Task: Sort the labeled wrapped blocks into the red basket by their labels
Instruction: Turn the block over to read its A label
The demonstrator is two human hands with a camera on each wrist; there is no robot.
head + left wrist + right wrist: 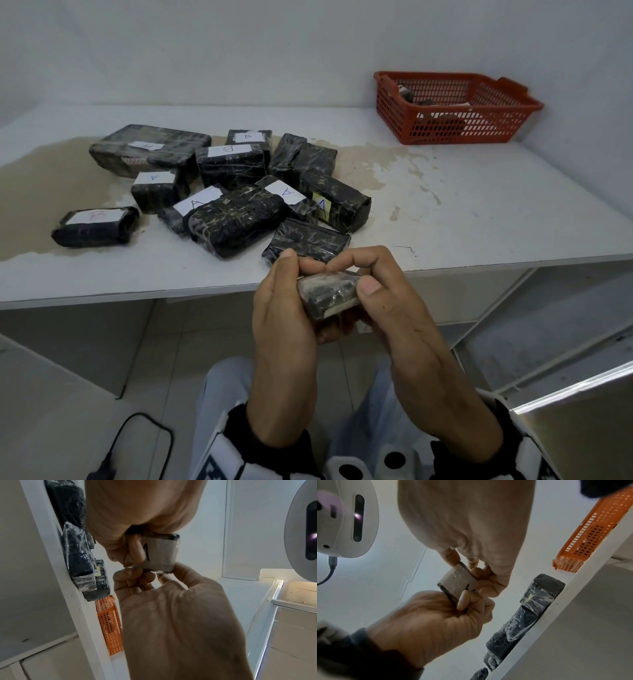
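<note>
I hold one small wrapped block (327, 296) in front of the table's near edge, gripped by both hands. My left hand (310, 294) curls round its left end and my right hand (349, 277) pinches its right end, thumb on top. In the left wrist view the block (159, 553) shows a pale label with a black pen stroke, held between my left hand (137, 536) and my right hand (154, 572). The right wrist view shows the block (458, 582) the same way. Several black wrapped blocks (239, 192) labeled A or B lie piled on the table. The red basket (462, 126) stands at the far right.
The white table (479, 205) has a brown stained patch under the pile. Dark items lie inside the basket, which also shows in the wrist views (109, 626) (590, 534). A black cable (137, 438) lies on the floor at lower left. White walls close the back and right.
</note>
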